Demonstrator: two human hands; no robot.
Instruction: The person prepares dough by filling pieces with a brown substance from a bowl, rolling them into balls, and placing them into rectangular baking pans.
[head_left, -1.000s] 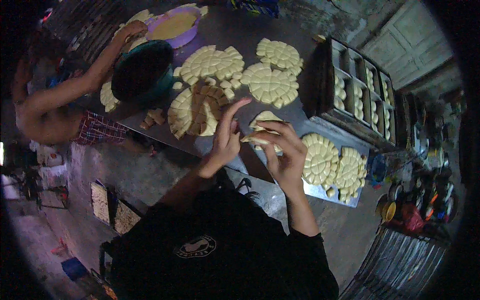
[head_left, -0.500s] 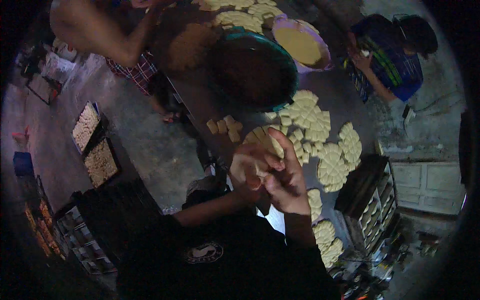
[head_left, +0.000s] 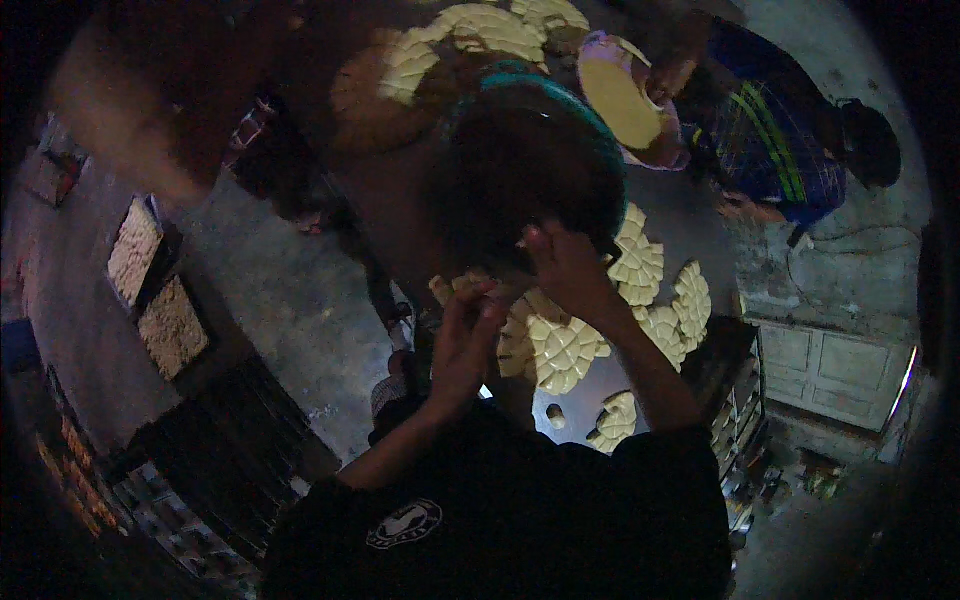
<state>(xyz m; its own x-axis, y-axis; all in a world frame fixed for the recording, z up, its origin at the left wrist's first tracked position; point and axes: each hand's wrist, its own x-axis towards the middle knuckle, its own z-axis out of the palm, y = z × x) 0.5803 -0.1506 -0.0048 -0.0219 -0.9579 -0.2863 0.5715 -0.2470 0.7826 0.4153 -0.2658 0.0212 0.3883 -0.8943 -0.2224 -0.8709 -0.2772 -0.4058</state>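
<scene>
My left hand [head_left: 465, 345] is raised over the near side of the table, its fingers curled toward the thumb. What lies between them is too dim to make out. Just beyond its fingertips are a few small cut dough pieces [head_left: 462, 285]. My right hand [head_left: 572, 268] reaches forward to the near edge of a large green basin [head_left: 607, 120] with dark contents. Its fingers are bent, and shadow hides whether they hold anything. Under my right forearm lies a round of pale dough [head_left: 562, 350], scored into wedges and blocks.
More scored dough rounds [head_left: 637, 260] spread along the right side of the table. A purple bowl [head_left: 655, 150] of yellowish contents stands beyond the basin, with a co-worker's hand [head_left: 675, 75] at it. Another person's blurred arm [head_left: 125, 130] is at far left. Filled trays [head_left: 170, 328] lie left.
My hands were together and have parted; the right has gone forward to the basin, the left slightly left. The right-hand co-worker's hand has reached the purple bowl. The whole view has shifted.
</scene>
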